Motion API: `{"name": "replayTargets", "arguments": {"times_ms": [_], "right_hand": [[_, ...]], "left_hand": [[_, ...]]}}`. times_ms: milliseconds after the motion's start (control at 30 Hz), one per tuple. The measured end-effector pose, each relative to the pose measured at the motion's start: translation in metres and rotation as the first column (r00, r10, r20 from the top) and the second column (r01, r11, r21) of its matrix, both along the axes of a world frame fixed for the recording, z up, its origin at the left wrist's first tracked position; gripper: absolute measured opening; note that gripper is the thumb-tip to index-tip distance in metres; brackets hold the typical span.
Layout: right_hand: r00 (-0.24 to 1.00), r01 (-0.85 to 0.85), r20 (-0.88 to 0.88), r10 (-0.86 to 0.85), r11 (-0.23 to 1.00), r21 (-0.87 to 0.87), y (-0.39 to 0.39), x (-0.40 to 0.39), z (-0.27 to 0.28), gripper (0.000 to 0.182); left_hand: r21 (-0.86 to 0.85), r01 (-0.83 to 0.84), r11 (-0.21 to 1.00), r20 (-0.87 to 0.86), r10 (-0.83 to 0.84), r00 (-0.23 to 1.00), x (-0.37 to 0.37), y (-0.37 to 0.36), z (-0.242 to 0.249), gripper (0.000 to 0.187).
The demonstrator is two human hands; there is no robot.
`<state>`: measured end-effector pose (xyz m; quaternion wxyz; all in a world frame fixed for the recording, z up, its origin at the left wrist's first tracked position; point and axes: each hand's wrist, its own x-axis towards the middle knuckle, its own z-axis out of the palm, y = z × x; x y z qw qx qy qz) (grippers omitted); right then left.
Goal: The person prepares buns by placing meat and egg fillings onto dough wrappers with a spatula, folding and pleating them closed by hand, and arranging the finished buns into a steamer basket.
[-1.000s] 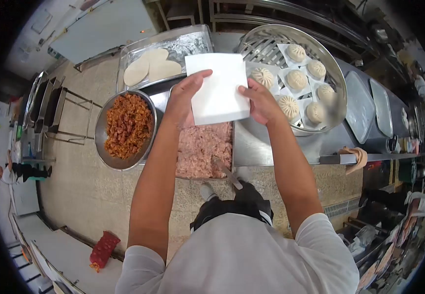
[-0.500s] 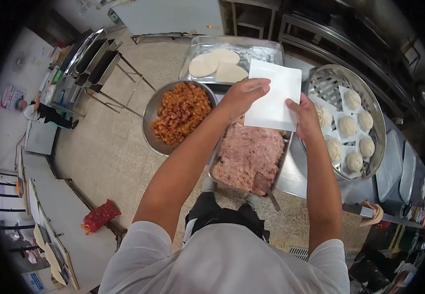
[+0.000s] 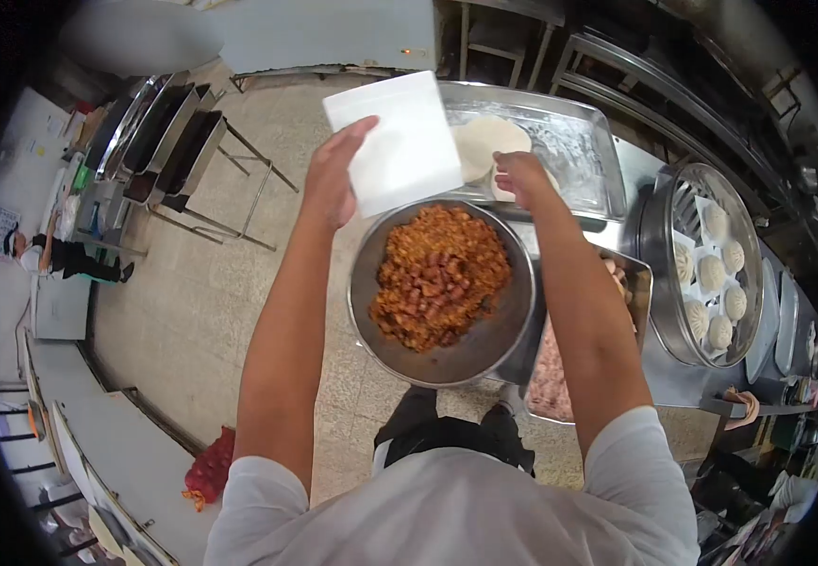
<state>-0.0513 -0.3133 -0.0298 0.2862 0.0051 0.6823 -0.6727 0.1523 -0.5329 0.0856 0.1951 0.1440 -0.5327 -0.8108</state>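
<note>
My left hand (image 3: 333,176) is closed on the edge of a sheet of white paper (image 3: 401,141), held above the far rim of a steel bowl (image 3: 364,316) of reddish-brown chopped filling (image 3: 442,274). On the right, my right hand (image 3: 524,179) has its fingers pinched at the edge of a dough wrapper (image 3: 506,135). Several flat round wrappers overlap in a floured metal tray (image 3: 584,151), partly behind the paper and my fingers. My right forearm covers part of a metal pan (image 3: 643,311) of pink minced filling (image 3: 549,377).
A round steamer (image 3: 664,325) with several pleated buns (image 3: 711,274) on paper squares stands right. A rack (image 3: 239,203) with metal trays stands left. Another person (image 3: 69,253) is at the far left. A red net sack (image 3: 209,469) lies on the floor.
My view has shifted left, bringing the bowl to the middle. The left hand has taken the paper leftward. My right hand has let go of the paper and moved to the dough tray.
</note>
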Motion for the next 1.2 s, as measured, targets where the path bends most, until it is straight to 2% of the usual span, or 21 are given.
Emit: {"name": "replayTargets", "arguments": {"times_ms": [67, 100, 167, 300, 400, 500, 567, 600, 633, 700, 767, 800, 867, 900, 967, 1000, 1033, 1067, 1100, 1133, 1200], "right_hand": [[0.999, 0.026, 0.032, -0.043, 0.906, 0.423, -0.033, -0.007, -0.015, 0.038], [0.999, 0.027, 0.031, -0.044, 0.904, 0.427, -0.043, -0.006, -0.019, 0.038], [0.998, 0.025, 0.036, -0.043, 0.918, 0.397, -0.058, -0.001, -0.029, 0.059], [0.988, 0.130, 0.017, -0.152, 0.892, 0.433, -0.077, -0.016, -0.075, 0.051], [0.912, 0.386, -0.035, -0.409, 0.824, 0.416, -0.088, -0.020, -0.083, 0.047], [0.941, 0.327, -0.037, -0.337, 0.871, 0.367, -0.090, -0.018, -0.077, 0.046], [0.797, 0.526, 0.238, -0.555, 0.831, 0.181, -0.097, -0.007, -0.058, 0.042], [0.794, 0.528, 0.240, -0.558, 0.830, 0.181, -0.092, -0.013, -0.082, 0.042], [0.945, 0.327, -0.066, -0.320, 0.922, 0.207, -0.081, -0.029, -0.127, 0.040], [0.937, 0.130, -0.348, -0.020, 0.946, 0.297, -0.082, -0.028, -0.125, 0.037], [0.932, 0.349, -0.016, -0.362, 0.884, 0.311, -0.104, -0.001, -0.044, 0.034], [0.931, 0.352, -0.017, -0.365, 0.883, 0.311, -0.104, -0.010, -0.056, 0.034], [0.871, 0.430, -0.243, -0.427, 0.902, -0.046, -0.103, -0.040, -0.093, 0.026], [0.869, 0.433, -0.245, -0.430, 0.900, -0.044, -0.093, -0.043, -0.081, 0.026], [0.930, 0.329, -0.104, -0.352, 0.926, -0.186, -0.068, -0.037, -0.018, 0.026], [0.881, 0.439, -0.050, -0.471, 0.853, -0.283, -0.060, -0.014, 0.031, 0.024], [0.893, 0.383, -0.002, -0.449, 0.764, -0.519, -0.035, -0.029, 0.019, 0.016], [0.922, 0.327, 0.079, -0.380, 0.651, -0.685, -0.005, -0.035, 0.013, 0.021], [0.908, 0.399, 0.238, -0.345, 0.537, -0.743, 0.028, -0.046, -0.003, 0.034], [0.939, 0.286, 0.159, -0.304, 0.437, -0.853, 0.026, -0.006, 0.032, 0.059], [0.854, 0.517, 0.396, -0.338, 0.463, -0.720, 0.029, 0.017, 0.056, 0.078]], "left_hand": [[0.021, -0.022, 1.000, -0.034, 0.023, 0.999, 0.016, -0.030, -0.001, 0.036], [0.021, -0.068, 0.997, -0.010, 0.068, 0.998, 0.023, -0.039, 0.000, 0.036], [0.035, -0.069, 0.997, -0.020, 0.070, 0.997, 0.040, -0.057, -0.004, 0.037], [0.045, -0.086, 0.995, -0.030, 0.087, 0.996, 0.057, -0.084, -0.017, 0.041], [0.089, -0.049, 0.995, -0.038, 0.053, 0.998, 0.062, -0.091, -0.022, 0.042], [0.104, -0.037, 0.994, -0.035, 0.041, 0.999, 0.064, -0.094, -0.028, 0.041], [0.112, -0.034, 0.993, -0.024, 0.037, 0.999, 0.064, -0.096, -0.033, 0.040], [0.120, -0.028, 0.992, -0.015, 0.030, 0.999, 0.063, -0.096, -0.036, 0.039], [0.118, -0.025, 0.993, -0.016, 0.027, 1.000, 0.061, -0.097, -0.037, 0.039], [0.117, -0.018, 0.993, 0.015, 0.017, 1.000, 0.056, -0.095, -0.041, 0.038], [0.125, -0.003, 0.992, 0.037, -0.002, 0.999, 0.046, -0.093, -0.045, 0.037], [0.138, 0.007, 0.990, 0.060, -0.015, 0.998, 0.040, -0.091, -0.048, 0.037], [0.146, 0.039, 0.988, 0.054, -0.047, 0.997, 0.024, -0.087, -0.054, 0.037], [0.158, 0.068, 0.985, 0.052, -0.077, 0.996, 0.015, -0.084, -0.056, 0.037], [0.185, 0.097, 0.978, 0.055, -0.109, 0.993, -0.004, -0.077, -0.059, 0.037], [0.208, 0.122, 0.971, 0.056, -0.136, 0.989, -0.014, -0.075, -0.060, 0.037], [0.208, 0.123, 0.970, 0.054, -0.137, 0.989, -0.025, -0.072, -0.060, 0.037], [0.240, 0.148, 0.959, 0.068, -0.169, 0.983, -0.037, -0.069, -0.060, 0.038], [0.274, 0.173, 0.946, 0.078, -0.201, 0.976, -0.050, -0.064, -0.061, 0.039], [0.279, 0.180, 0.943, 0.081, -0.210, 0.974, -0.062, -0.057, -0.065, 0.039], [0.324, 0.266, 0.908, 0.147, -0.326, 0.934, -0.094, -0.044, -0.070, 0.040]]}}
